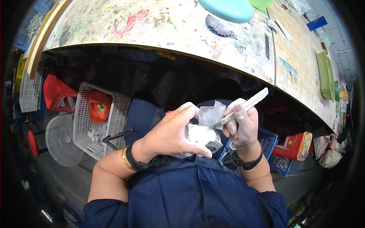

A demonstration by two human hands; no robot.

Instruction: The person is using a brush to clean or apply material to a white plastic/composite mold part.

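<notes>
So the left hand [173, 133] is wrapped around a small white moulded piece [203, 138], looks like plaster or ceramic, held close in front of the chest, just below the near edge of the tabletop [159, 26]. The right hand [241, 127] is closed around a slim craft knife [243, 108] in a pen-style grip, blade tip touching the top of the piece right where a thin clear flap of plastic film [213, 114] sticks up. My guess is that the piece is light but brittle, so the sensible grip is a cupped one around the body like this, thumb across the front, not pinching any thin bits. The film looks floppy and probably slippery, no good as a handle. Room is kinda tight: the paint-splattered tabletop curves overhead on the far side, and the knife handle pokes up toward its edge on the right, so there isn't much swing that way. Down on the floor to the left there's a white plastic basket [81, 131] with an orange bag inside, a red stool [57, 93] and a fan [61, 140]; on the right a blue crate [268, 142] and another red stool [294, 146]. The clearest space is right in the lap, over the dark blue shirt [197, 190].
</notes>
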